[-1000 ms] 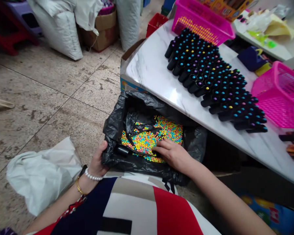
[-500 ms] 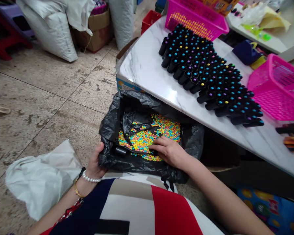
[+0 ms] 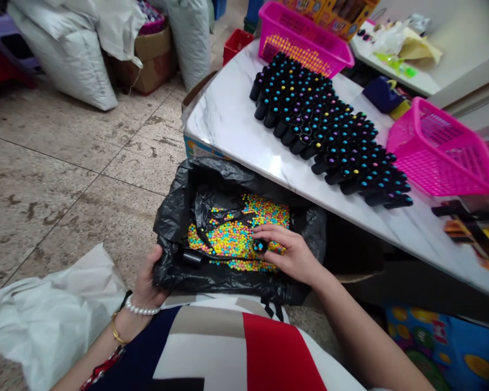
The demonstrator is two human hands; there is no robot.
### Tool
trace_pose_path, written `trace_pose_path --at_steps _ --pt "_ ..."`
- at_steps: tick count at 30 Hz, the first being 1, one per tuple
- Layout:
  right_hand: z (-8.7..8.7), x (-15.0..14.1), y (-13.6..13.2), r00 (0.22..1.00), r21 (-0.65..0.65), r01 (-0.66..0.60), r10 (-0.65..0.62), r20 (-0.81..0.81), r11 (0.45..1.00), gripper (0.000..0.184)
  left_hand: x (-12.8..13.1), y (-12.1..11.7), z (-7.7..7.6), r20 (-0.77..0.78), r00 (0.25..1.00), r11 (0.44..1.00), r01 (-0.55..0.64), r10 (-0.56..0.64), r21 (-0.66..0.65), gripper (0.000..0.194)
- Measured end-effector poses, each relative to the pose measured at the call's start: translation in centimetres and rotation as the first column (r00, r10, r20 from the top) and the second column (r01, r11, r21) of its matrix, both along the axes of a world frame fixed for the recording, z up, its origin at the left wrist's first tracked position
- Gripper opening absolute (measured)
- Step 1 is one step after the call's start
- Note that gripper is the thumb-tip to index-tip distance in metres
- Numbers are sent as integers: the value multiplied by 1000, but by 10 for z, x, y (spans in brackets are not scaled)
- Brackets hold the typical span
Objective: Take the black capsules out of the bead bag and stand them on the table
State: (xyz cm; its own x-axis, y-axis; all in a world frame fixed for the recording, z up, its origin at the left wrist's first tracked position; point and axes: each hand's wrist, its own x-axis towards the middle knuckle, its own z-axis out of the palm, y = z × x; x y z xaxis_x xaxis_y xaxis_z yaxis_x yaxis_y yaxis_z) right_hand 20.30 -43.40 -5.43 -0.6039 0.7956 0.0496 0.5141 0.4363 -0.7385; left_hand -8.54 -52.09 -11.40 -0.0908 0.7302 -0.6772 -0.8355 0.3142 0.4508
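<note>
A box lined with a black plastic bag (image 3: pixel 173 201) rests at my lap, with many small coloured beads (image 3: pixel 224 239) inside. My left hand (image 3: pixel 149 277) grips the left edge of the lined box. Over the beads, my right hand (image 3: pixel 291 250) holds a small black tube (image 3: pixel 259 247) between thumb and fingers, its top facing up with a blue bead showing in it. Another black tube (image 3: pixel 192 257) lies on its side at the box's left front. On the table, rows of upright black tubes (image 3: pixel 309 117) show coloured beads at their tops.
The white marble-patterned table (image 3: pixel 224 108) reaches over the box's far side. Pink baskets (image 3: pixel 436 146) stand on it. White sacks (image 3: pixel 81 65) and a cardboard box (image 3: pixel 155 60) sit on the floor at the back left. A white bag (image 3: pixel 61 309) lies at my left.
My right hand has lifted from the beads and turned, bringing the black tube in its fingers into view. My left hand keeps its hold on the box edge. The whole view has shifted slightly.
</note>
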Motion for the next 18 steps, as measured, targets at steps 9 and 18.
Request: trace_pose_path --at_steps 9,18 --pt "-25 -12 11 949 293 -206 117 292 934 32 2 1 4 -47 999 1000 -11 12 23 18" --pt "-16 -15 4 963 76 -247 236 132 966 34 0 0 3 -38 999 997 30 -28 74 20"
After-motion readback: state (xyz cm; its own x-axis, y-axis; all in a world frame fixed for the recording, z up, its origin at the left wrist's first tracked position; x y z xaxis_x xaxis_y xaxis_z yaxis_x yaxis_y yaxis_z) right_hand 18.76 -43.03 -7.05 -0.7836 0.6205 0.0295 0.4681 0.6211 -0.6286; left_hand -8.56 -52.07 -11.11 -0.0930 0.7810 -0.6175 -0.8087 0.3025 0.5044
